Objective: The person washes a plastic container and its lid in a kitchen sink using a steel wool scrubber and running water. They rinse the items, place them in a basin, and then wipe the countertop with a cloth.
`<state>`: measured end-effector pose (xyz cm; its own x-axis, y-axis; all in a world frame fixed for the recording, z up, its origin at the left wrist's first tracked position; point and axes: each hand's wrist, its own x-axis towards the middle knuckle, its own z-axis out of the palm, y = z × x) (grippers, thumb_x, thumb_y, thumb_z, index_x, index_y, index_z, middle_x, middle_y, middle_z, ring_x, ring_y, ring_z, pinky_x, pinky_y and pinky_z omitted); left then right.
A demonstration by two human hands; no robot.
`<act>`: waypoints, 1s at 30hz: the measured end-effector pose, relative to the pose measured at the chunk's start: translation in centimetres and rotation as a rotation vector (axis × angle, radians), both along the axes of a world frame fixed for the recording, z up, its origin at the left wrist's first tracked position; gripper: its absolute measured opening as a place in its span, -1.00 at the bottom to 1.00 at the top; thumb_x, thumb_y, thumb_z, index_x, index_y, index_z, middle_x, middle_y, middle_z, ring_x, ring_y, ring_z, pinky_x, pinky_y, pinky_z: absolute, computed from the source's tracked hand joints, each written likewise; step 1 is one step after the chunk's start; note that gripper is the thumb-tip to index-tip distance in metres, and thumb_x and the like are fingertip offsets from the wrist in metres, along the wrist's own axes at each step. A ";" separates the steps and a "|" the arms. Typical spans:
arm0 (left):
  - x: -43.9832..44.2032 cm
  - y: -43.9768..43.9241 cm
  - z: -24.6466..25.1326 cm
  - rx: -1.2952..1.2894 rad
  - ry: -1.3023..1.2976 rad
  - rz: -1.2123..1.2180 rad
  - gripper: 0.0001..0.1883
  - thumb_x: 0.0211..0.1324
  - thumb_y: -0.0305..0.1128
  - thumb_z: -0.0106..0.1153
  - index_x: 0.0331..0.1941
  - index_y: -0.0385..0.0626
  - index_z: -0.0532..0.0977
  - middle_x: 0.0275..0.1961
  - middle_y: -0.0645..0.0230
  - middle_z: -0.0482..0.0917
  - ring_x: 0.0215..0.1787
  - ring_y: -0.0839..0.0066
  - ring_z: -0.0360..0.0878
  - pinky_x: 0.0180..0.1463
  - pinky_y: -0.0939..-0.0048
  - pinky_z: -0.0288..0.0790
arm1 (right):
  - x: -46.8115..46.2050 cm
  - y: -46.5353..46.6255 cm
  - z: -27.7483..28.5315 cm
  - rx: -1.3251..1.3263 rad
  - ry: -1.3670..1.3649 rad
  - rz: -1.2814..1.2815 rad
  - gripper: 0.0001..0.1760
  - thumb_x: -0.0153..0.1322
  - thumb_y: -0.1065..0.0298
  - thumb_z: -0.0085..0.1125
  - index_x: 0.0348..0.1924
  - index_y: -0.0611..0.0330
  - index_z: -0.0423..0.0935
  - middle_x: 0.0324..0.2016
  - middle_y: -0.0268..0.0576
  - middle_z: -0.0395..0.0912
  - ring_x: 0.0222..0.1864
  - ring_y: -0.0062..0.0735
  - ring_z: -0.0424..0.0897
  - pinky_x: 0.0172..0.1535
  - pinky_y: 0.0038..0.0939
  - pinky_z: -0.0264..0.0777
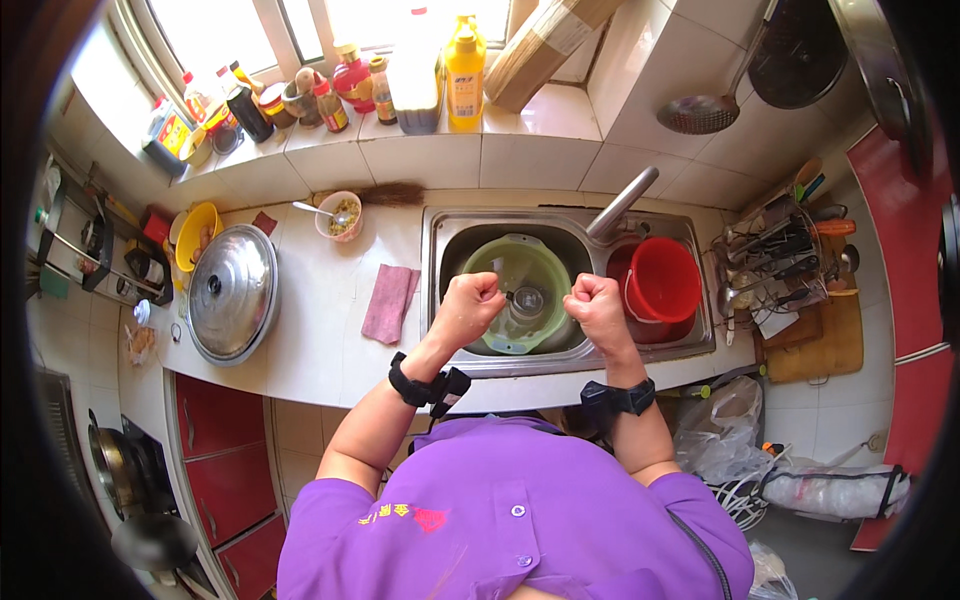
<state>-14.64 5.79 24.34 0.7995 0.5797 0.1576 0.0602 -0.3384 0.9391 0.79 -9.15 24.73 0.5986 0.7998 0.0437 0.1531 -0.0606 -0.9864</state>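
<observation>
My left hand (466, 309) is closed in a fist above the left rim of a green plastic basin (553, 262). My right hand (598, 309), also a fist, hovers by the basin's right side, over the divider of the steel double sink (480, 365). Nothing shows in either hand. Water and a clear round object (527, 301), perhaps a glass lid or dish, are in the basin. A red bucket (664, 279) stands in the right bowl under the faucet (622, 202). Left of the sink lies a folded pink cloth (388, 304).
On the counter (322, 360) stand a lidded metal pot (232, 294), a bowl of food with a spoon (339, 217) and a yellow bowl (196, 232). Bottles, including a yellow one (465, 79), line the windowsill. A utensil rack (787, 262) hangs at the right.
</observation>
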 end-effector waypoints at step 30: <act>-1.9 2.2 -9.3 0.048 0.577 -0.329 -0.63 0.02 -0.40 0.16 -0.02 -0.17 0.51 -0.07 0.13 0.61 -0.04 0.24 0.59 0.04 0.32 0.45 | 0.9 -0.3 -8.6 -0.354 0.169 0.184 -0.64 0.35 0.34 0.18 -0.04 0.37 0.51 -0.24 -0.13 0.61 -0.19 -0.51 0.55 -0.07 -0.50 0.41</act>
<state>-16.55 8.01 15.07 0.8973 0.2943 -0.3291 0.4353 -0.4655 0.7706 1.69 -9.46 16.10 0.4195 0.8422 -0.3388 0.0315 -0.3865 -0.9218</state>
